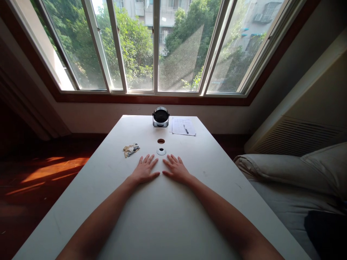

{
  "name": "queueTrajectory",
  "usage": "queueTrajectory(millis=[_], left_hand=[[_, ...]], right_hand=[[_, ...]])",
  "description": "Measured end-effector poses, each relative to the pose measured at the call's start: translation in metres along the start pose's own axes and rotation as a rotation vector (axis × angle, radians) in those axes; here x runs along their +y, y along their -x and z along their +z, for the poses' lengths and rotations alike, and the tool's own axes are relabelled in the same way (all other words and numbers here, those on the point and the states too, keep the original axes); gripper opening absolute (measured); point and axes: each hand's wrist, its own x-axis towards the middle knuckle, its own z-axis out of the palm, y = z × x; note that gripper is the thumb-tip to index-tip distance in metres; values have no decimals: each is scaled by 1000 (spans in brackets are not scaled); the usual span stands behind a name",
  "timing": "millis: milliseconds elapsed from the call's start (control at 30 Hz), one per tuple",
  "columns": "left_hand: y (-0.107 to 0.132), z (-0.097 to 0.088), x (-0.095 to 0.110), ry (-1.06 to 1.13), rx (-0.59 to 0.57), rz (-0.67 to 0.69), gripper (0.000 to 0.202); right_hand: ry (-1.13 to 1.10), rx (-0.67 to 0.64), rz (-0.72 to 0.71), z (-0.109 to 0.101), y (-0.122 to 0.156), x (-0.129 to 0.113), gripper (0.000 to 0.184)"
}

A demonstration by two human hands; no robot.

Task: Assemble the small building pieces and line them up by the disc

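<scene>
My left hand (145,169) lies flat on the white table (151,220), fingers spread, with nothing in it. Beside it, also palm down with fingers apart, rests my right hand (176,169). The two thumbs point toward each other with a small gap between them. Just beyond my fingertips is a round silvery cap (161,151) with a dark centre, and behind that a round hole (161,141) in the tabletop. To the left of the cap, a small patterned piece in tan, white and dark blue (131,150) lies flat; its kind is unclear.
A round black device in a silvery frame (161,116) stands at the table's far end. Right of it lies a printed paper sheet (179,126) with a pen (185,129) on top. A window (154,47) spans the far wall. A grey cushioned seat (287,177) borders the right side.
</scene>
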Motion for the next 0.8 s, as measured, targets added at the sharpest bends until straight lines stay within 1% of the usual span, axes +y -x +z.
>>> queueTrajectory(millis=[467,800], left_hand=[[1,-1,3,13,41,-9,76],[0,0,2,24,38,-19,74]], right_hand=[[1,-25,17,-1,1,-1,77],[5,-19,11,-2,2,-1,77]])
